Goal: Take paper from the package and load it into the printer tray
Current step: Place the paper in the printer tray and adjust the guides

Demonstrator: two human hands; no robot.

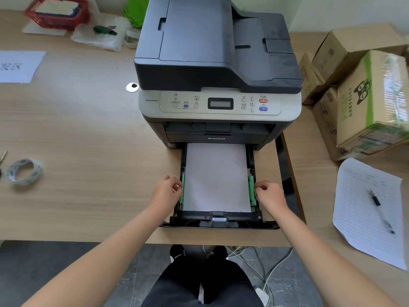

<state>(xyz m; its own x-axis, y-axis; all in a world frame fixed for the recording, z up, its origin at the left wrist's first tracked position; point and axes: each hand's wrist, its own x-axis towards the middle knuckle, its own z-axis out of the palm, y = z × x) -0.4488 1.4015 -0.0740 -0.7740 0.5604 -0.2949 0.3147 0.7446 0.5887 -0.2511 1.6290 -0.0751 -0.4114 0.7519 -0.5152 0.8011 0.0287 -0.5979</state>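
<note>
A dark grey and beige printer (218, 63) stands on the wooden desk. Its black paper tray (219, 220) is pulled out toward me. A stack of white paper (215, 178) lies flat inside it. My left hand (167, 190) pinches the green side guide (182, 189) on the tray's left edge. My right hand (267, 194) pinches the green side guide (251, 191) on the right edge. Both guides sit against the sides of the paper. No paper package is recognisable in view.
Cardboard boxes (363, 91) stand to the right of the printer. A lined sheet with a pen (371, 209) lies at the right. A tape roll (23, 171) rests at the left, a red basket (56, 12) at the far left. Cables (261, 262) run across the floor.
</note>
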